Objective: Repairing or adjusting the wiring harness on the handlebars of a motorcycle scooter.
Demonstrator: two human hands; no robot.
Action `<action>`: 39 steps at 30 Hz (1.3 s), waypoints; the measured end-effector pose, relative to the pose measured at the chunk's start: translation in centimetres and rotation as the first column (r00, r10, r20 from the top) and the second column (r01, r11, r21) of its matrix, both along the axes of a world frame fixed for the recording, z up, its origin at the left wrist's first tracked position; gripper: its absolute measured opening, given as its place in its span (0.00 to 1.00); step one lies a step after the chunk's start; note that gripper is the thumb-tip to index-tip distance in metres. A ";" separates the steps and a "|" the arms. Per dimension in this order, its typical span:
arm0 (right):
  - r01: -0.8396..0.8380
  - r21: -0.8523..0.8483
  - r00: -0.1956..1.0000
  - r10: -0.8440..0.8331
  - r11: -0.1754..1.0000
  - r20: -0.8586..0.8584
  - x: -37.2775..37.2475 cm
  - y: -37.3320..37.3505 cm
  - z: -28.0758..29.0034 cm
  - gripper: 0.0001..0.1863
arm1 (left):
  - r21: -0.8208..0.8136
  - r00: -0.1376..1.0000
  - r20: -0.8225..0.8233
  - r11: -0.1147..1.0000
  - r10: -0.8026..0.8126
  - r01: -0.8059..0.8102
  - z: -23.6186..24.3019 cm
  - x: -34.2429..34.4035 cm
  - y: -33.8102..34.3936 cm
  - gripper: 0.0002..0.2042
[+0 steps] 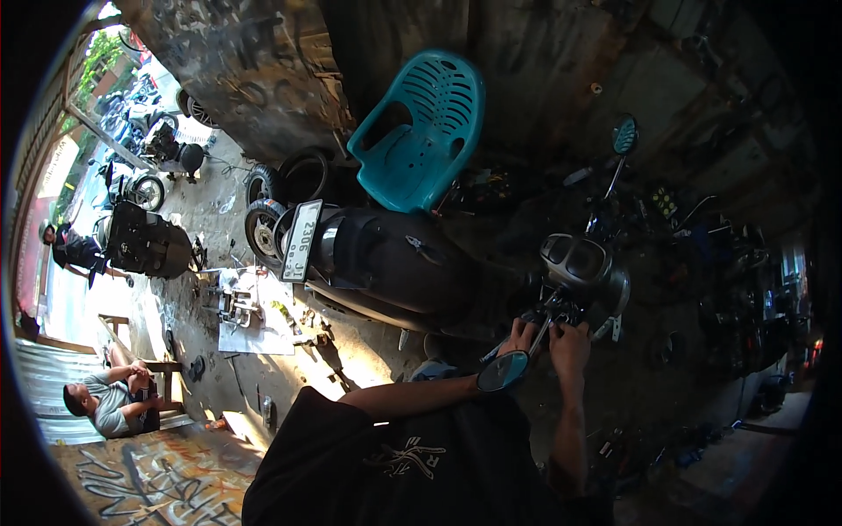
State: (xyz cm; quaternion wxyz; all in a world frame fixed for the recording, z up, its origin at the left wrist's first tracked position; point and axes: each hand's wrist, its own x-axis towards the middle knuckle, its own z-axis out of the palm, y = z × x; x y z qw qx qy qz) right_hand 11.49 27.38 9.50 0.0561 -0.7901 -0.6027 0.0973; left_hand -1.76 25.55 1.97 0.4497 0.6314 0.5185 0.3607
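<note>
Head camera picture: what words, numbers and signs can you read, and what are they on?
White plate on the motorbike: dark letters and numbers, not copied here.
Black shirt: pale stylised lettering, not copied here.
Graffiti-covered board, lower left: painted marks, unreadable.
Dark panel, upper left: faint painted marks, unreadable.

The black short-sleeved shirt bears a pale, curving line print.

Dark scooter, teal slotted chair
</note>
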 end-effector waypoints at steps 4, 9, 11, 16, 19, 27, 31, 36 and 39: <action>0.023 0.068 0.998 -0.018 0.997 -0.062 0.4 0.2 -0.2 0.13 | 0.277 0.998 -0.069 0.961 0.014 0.006 -4.0 0.2 -0.5 0.25; 0.108 0.287 0.972 -0.040 0.952 -0.232 -0.3 0.5 -0.6 0.11 | 0.597 0.986 -0.137 0.786 -0.095 0.159 -1.7 -2.1 1.6 0.15; 0.231 0.238 0.938 -0.151 0.943 -0.310 1.2 -0.4 -1.5 0.12 | 0.395 0.982 -0.006 0.902 -0.188 0.175 3.3 -1.4 1.4 0.13; 0.413 0.098 0.685 -0.238 0.905 -0.688 1.8 -4.1 1.4 0.18 | 0.156 0.972 0.174 0.979 -0.161 0.134 3.6 0.4 -0.4 0.10; 0.417 -0.041 0.362 -0.208 0.908 -0.909 3.0 -7.5 0.4 0.22 | 0.092 0.954 0.223 0.979 -0.200 0.184 5.3 1.6 -1.4 0.10; 0.460 -0.308 -0.386 -0.125 0.832 -0.914 6.9 -14.3 -2.3 0.23 | -0.255 0.858 0.333 0.838 -0.392 0.482 5.8 4.9 -3.5 0.12; 0.564 -0.307 -0.182 -0.247 0.767 -0.952 8.0 -16.6 -3.5 0.21 | -0.324 0.835 0.316 0.776 -0.451 0.541 3.7 6.0 -4.5 0.14; 0.691 -0.169 -0.001 -0.233 0.703 -0.972 8.2 -18.3 -5.0 0.17 | -0.389 0.796 0.226 0.697 -0.561 0.602 2.7 7.0 -5.4 0.21; 0.720 -0.191 0.078 -0.352 0.667 -0.933 8.1 -18.7 -5.8 0.15 | -0.398 0.805 0.069 0.724 -0.589 0.564 1.6 7.4 -5.9 0.23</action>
